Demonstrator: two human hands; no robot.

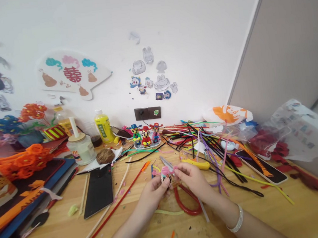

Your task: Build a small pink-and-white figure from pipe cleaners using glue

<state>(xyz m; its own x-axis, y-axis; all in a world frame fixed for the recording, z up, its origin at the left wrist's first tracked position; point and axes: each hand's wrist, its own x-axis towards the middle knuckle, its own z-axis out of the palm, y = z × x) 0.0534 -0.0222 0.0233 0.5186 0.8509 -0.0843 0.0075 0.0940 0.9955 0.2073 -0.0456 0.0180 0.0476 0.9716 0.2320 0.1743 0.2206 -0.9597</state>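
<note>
Both my hands meet over the middle of the wooden table (148,233). My left hand (153,192) pinches a small pink and white pipe-cleaner figure (165,176) from the left. My right hand (192,176) pinches the same figure from the right, fingers closed on its pink top. A bracelet (237,219) sits on my right wrist. Scissors (167,164) lie just behind the figure, and a red loop of cord (185,203) lies under my right hand.
A heap of coloured pipe cleaners (209,144) spreads at the right. A dark phone (98,191) lies left of my hands, another phone (262,167) at right. Three small figurines (146,136), a yellow bottle (103,128), a glass jar (81,147) and plastic bags (302,128) stand behind.
</note>
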